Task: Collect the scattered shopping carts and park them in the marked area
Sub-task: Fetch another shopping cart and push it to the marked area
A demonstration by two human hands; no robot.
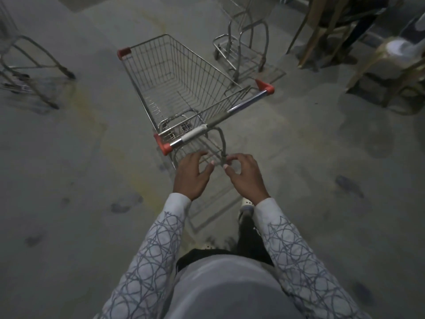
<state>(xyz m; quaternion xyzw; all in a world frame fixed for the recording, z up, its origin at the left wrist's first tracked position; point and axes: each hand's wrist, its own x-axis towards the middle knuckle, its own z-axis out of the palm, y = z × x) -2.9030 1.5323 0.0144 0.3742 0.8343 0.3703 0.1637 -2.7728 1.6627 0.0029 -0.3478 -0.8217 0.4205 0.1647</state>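
Straight ahead of you on the concrete floor point(69, 157) stands the shopping cart point(161, 72). It is empty, with its basket pointing away to the left and its handle bar point(220, 119) running slantwise from near left to far right. Your left hand point(190, 178) and right hand point(247, 178) hover close together just short of that bar, over the lower frame. The fingers of both are spread and loosely bent, gripping nothing. Whether a right fingertip brushes the upright frame tube cannot be told.

Expect a light, stiff thing: it is thin wire and tube with nothing loaded, so it should roll at a small push and will likely swing on its casters. Take the bar with your hands well apart, one toward each red end cap point(164, 146), so you can steer. The pale wrapping on the near part of the bar may give better purchase than bare metal.

Just beyond the far right end of the handle stands a second cart point(238, 56), near enough to snag if you swing right. A third cart point(46, 54) stands well apart at the left edge. Plastic chairs point(395, 54) and wooden legs point(309, 31) crowd the right side. Faint yellow marks point(92, 116) run along the floor left of the cart; whether they bound the parking area is unclear.
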